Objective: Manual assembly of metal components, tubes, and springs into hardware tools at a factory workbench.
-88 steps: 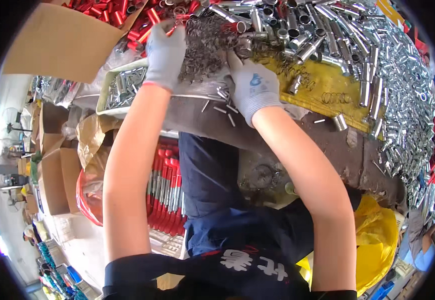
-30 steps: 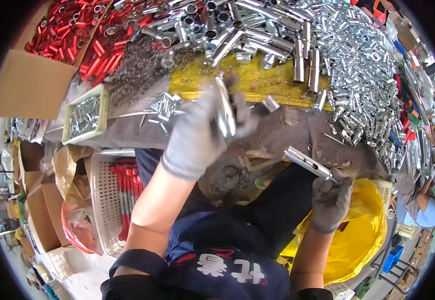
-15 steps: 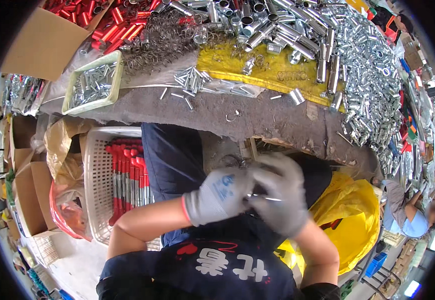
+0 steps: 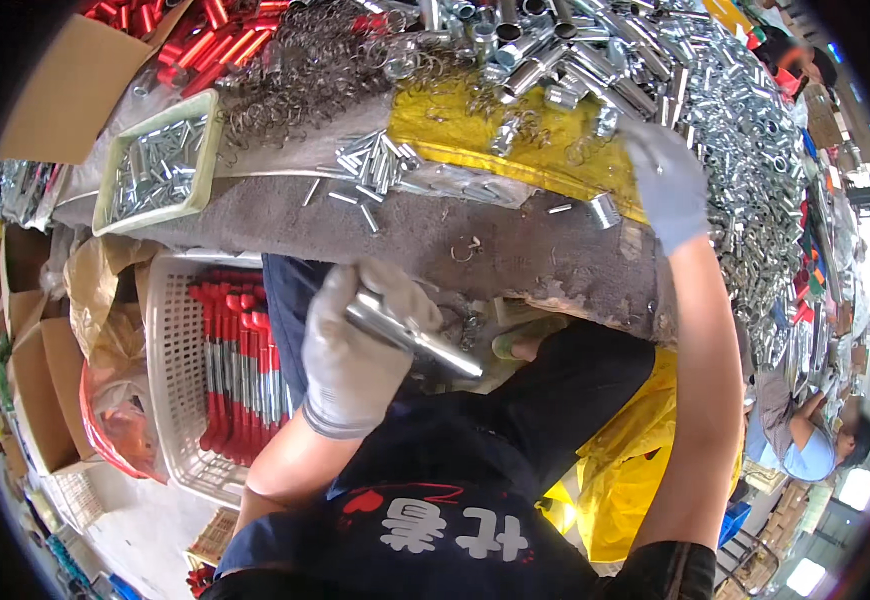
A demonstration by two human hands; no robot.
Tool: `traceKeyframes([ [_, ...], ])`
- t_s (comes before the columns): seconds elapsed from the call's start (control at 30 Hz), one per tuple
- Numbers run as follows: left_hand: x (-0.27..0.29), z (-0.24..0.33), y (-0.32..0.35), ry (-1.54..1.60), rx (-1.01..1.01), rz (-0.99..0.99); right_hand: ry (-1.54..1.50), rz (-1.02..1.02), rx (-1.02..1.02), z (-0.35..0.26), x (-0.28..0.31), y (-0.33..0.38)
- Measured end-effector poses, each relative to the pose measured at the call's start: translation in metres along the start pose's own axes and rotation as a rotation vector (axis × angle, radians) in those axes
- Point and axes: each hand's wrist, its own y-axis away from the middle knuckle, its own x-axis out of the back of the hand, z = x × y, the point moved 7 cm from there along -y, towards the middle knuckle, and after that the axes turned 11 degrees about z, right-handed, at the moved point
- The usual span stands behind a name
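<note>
My left hand (image 4: 360, 335), in a grey-white work glove, is closed around a shiny metal tube (image 4: 417, 342) over my lap. The tube slants down to the right, its far end sticking out beyond my fingers. My right hand (image 4: 667, 185), gloved the same way, is stretched out over the right end of the yellow cloth (image 4: 515, 140), beside the heap of small metal parts (image 4: 745, 170). Its fingertips are blurred among metal pieces, so I cannot make out whether they hold anything. A short threaded metal sleeve (image 4: 605, 211) lies on the bench just left of that wrist.
Wire springs (image 4: 295, 75), larger metal tubes (image 4: 545, 70) and red tubes (image 4: 225, 45) crowd the back. A pale tray (image 4: 207, 165) holds metal pins. A white basket (image 4: 170, 350) by my left leg holds red-and-silver tools. Another person (image 4: 805, 440) sits at far right.
My hands, together over my lap before, are now apart. The left has shifted left with the metal tube; the right has gone up and right to the parts on the bench.
</note>
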Motion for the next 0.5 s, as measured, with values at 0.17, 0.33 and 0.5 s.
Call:
traceKeyframes([
  [0.17, -0.008, 0.02, -0.009, 0.054, -0.08, -0.043, -0.031, 0.056, 0.151, -0.009, 0.006, 0.028],
  [0.33, -0.016, -0.001, 0.0, 0.075, 0.015, 0.017, 0.466, -0.353, 0.161, -0.002, -0.037, 0.006],
  [0.5, 0.0, 0.025, 0.013, 0.128, -0.105, 0.023, -0.176, -0.059, -0.156, -0.022, 0.011, 0.008],
])
